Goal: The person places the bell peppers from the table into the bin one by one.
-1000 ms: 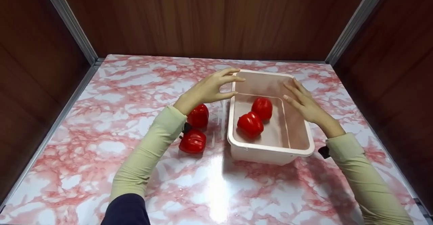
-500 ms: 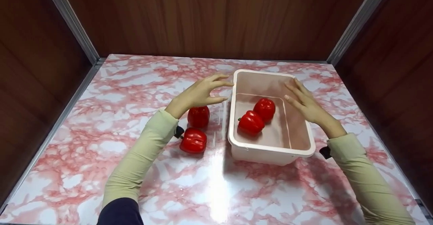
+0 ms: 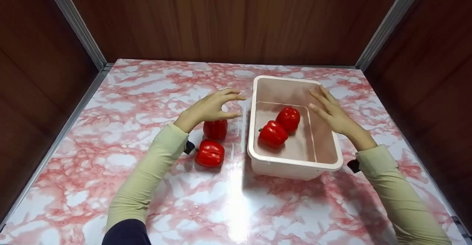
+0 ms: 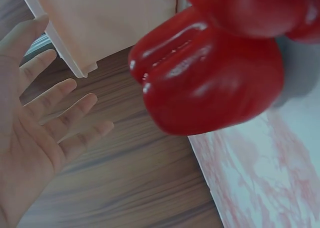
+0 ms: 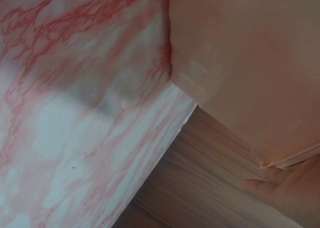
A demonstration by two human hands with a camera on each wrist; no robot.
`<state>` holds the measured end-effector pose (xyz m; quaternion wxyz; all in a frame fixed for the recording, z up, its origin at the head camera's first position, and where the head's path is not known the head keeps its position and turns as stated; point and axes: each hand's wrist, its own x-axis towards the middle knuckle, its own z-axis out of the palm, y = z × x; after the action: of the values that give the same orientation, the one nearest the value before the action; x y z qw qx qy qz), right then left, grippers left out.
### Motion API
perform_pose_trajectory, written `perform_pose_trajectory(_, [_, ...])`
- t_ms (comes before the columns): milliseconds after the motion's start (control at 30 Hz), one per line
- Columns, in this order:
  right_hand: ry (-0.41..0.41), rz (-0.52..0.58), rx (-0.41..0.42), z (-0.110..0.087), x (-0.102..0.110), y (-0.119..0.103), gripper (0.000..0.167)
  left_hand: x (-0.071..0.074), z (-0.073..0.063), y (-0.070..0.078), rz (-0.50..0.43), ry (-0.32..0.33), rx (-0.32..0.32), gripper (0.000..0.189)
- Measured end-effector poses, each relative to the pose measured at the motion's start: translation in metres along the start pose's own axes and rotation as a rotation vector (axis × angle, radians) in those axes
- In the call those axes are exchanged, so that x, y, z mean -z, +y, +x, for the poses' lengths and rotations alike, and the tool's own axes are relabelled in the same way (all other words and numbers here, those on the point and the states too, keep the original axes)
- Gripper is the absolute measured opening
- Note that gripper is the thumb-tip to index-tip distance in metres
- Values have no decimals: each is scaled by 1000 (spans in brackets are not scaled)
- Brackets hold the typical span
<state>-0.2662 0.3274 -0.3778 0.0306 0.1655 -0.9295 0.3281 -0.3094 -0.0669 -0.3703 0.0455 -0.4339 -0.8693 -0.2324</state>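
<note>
While the right hand (image 3: 333,116) stayed at the right side of the box (image 3: 284,169), the left hand (image 3: 210,108), in the head view, had just drawn away from the opposite rim and hung over or just behind the far pepper (image 3: 215,130), hiding its top. Its fingers stood apart, holding nothing. The front pepper (image 3: 273,134) and rear pepper (image 3: 288,119) lay inside, seemingly touching; the far pepper and near pepper (image 3: 210,153) were on the table (image 3: 118,160), so the peppers were, I judged, half packed. A second earlier, the left fingertips had reached over the rim; since then the rear pepper had shifted slightly and the front pepper's stem had come into sight.

From the left wrist, the palm showed bare, fingers spread near the box's edge, apart from the peppers.

From the right wrist, the fingers lay straight by the rim, clasping nothing visible; I could not tell whether they touched it.
</note>
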Motion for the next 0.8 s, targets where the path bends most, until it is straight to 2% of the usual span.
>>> perform_pose_trajectory(267, [8,-8,7,1,-1,0,56,-5,-8,-6,12,-27,36,58])
perform_pose_trajectory(533, [13,-7,25,-1,-1,0,57,-7,-15,-12,22,-81,112,62])
perform_pose_trajectory(800, [5,-8,18,-2,0,-1,57,-11,-21,-19,10,-102,137,60])
